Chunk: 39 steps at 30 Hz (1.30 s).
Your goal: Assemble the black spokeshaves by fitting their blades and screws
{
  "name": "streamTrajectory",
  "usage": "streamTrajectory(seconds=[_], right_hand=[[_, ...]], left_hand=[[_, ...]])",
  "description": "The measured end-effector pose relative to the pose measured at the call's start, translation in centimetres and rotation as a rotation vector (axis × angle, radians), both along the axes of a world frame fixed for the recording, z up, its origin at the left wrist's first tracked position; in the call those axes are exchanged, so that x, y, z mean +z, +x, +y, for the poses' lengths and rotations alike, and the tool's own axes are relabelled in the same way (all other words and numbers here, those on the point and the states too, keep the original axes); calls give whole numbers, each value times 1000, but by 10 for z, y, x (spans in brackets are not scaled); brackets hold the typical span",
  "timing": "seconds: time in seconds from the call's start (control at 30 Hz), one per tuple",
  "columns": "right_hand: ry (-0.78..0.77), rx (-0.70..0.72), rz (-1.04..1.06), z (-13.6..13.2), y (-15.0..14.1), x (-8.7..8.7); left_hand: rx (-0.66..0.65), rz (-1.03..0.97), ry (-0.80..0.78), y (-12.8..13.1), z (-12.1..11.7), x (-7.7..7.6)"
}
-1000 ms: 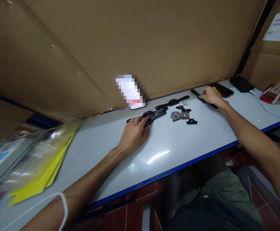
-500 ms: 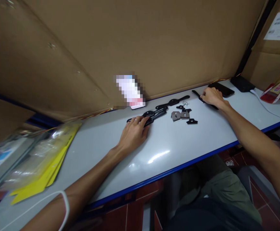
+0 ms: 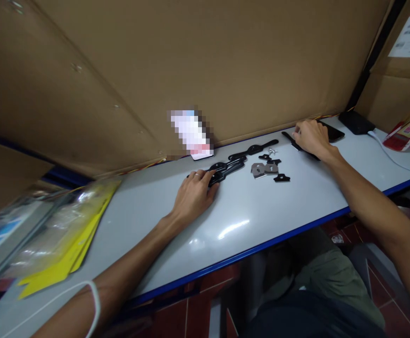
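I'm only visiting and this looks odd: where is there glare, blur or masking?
In the head view, white glare streaks the glossy pale-grey tabletop; there too, coarse square blocks mask the bright, tilted rectangular screen; the clear plastic packets with yellow card look soft; the slender black bar by the right hand shows little detail.

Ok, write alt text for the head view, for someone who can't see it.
The left hand rests on a black tool, and the right hand is over another, on a pale table. Between them lie grey plates, small black parts and shiny bits.
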State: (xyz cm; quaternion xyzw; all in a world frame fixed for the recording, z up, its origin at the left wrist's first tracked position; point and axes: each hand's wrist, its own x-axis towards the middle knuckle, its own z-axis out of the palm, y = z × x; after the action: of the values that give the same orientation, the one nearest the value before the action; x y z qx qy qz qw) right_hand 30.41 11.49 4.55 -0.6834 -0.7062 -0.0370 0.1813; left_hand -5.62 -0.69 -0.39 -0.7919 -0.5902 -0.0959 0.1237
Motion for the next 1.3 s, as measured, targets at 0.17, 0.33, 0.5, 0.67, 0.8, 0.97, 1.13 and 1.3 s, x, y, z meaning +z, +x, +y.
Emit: streamTrajectory(seconds=[0.17, 0.33, 0.5, 0.67, 0.8, 0.97, 1.13, 1.3], right_hand=[[-35, 205, 33, -12, -20, 1], [-92, 400, 36, -21, -38, -9], [-119, 536, 28, -26, -47, -17], [-121, 641, -11, -31, -47, -14], [-97, 638, -16, -33, -47, -12], [-98, 627, -22, -31, -48, -14], [-96, 627, -34, -31, -48, -15], [-115, 615, -35, -32, -48, -13]], left_hand=[[-16, -8, 29, -3, 1, -2], [-21, -24, 15, -4, 1, -2], [-20, -34, -6, -3, 1, -1], [-11, -33, 3, -5, 3, -2], [6, -55, -24, -4, 3, -1], [10, -44, -53, 0, 1, 2], [-21, -31, -51, 4, -4, 3], [-59, -52, -47, 8, -8, 1]])
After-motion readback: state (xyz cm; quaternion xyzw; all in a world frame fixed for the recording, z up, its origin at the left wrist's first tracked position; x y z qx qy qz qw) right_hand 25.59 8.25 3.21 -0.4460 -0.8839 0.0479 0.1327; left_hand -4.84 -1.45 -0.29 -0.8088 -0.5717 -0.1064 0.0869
